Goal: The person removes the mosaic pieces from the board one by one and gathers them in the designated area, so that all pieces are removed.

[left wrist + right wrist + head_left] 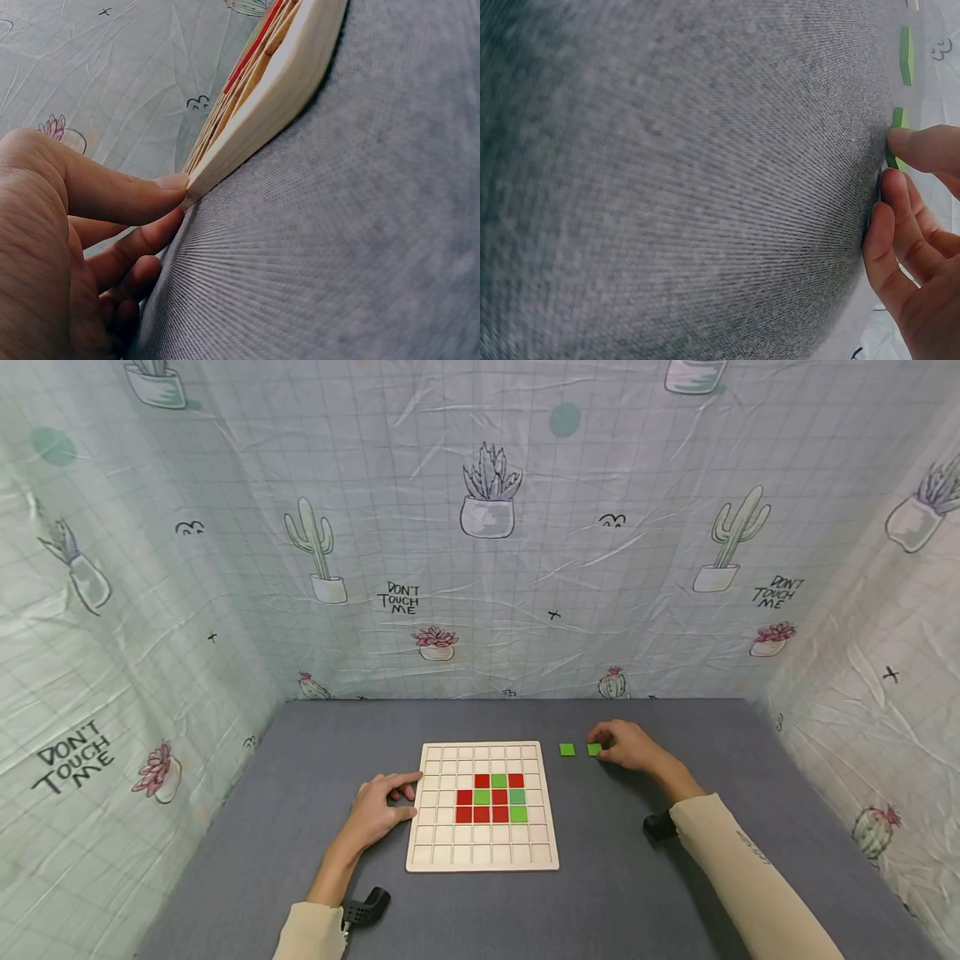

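Head view, left grip spread, thumb and fingertip at the left edge of a wooden grid board, right grip pinching a green tile on the grey surface, right of the board, another green square between.

Smooth wooden board; smooth, matt tiles; matt, woven tablecloth; creased, faintly glossy backdrop sheet

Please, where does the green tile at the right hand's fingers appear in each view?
Head: the green tile is right of centre, by the right hand.
Left wrist: not visible.
Right wrist: near the right edge, partly covered by the hand.
Shared landmark: grey cloth.
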The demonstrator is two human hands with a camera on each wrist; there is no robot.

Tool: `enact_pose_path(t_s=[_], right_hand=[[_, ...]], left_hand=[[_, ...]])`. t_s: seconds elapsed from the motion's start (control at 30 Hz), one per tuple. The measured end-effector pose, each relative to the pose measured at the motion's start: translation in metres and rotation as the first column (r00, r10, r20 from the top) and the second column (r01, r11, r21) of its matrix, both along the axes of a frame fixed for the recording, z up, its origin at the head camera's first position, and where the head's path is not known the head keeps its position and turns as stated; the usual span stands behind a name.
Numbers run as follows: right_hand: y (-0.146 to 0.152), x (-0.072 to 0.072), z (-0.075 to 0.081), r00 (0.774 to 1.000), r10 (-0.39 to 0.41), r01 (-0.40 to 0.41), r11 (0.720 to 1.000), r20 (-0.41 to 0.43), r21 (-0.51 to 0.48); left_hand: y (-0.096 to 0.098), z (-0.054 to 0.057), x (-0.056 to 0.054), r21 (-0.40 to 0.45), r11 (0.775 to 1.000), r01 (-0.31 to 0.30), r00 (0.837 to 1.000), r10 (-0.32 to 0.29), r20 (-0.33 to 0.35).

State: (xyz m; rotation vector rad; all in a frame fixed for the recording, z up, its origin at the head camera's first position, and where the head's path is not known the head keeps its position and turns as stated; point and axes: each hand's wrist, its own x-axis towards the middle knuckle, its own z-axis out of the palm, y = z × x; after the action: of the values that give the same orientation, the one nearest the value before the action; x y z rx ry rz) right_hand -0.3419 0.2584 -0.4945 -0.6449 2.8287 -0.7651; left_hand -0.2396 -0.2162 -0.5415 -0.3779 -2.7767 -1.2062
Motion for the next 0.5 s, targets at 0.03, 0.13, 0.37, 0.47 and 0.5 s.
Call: enact_pose_path(t_s=[0.03, 0.13, 0.37, 0.47, 0.5], right_hand=[[-0.0005, 0.0004, 0.0006, 1.0, -0.001, 0.001, 1.0, 0.003, 0.0], [-0.0014, 0.0017, 0.0022, 1.0, -0.003, 0.003, 1.0, 0.005, 0.006], [-0.002, 0.001, 0.0024, 1.0, 0.002, -0.002, 1.0, -0.006, 0.022], [-0.0009, 0.001, 0.0019, 1.0, 0.004, -0.004, 1.0, -0.007, 0.012], [-0.0002, 0.0011, 0.0017, 1.0, 0.008, -0.008, 1.0, -0.012, 0.008]], left_hand=[[-0.0001, 0.0, 0.0002, 0.0, 1.0, 0.0, 1.0, 0.0, 0.0], [-0.0003, 0.0001, 0.0006, 0.003, 1.0, 0.001, 1.0, -0.001, -0.002], [-0.0009, 0.0002, 0.0012, 0.012, 1.0, 0.0, 1.0, 0.0, 0.005], [-0.0009, 0.0, 0.001, 0.014, 1.0, 0.0, 1.0, 0.0, 0.006], [-0.0008, -0.0001, 0.0009, 0.012, 1.0, 0.001, 1.0, -0.001, 0.005]])
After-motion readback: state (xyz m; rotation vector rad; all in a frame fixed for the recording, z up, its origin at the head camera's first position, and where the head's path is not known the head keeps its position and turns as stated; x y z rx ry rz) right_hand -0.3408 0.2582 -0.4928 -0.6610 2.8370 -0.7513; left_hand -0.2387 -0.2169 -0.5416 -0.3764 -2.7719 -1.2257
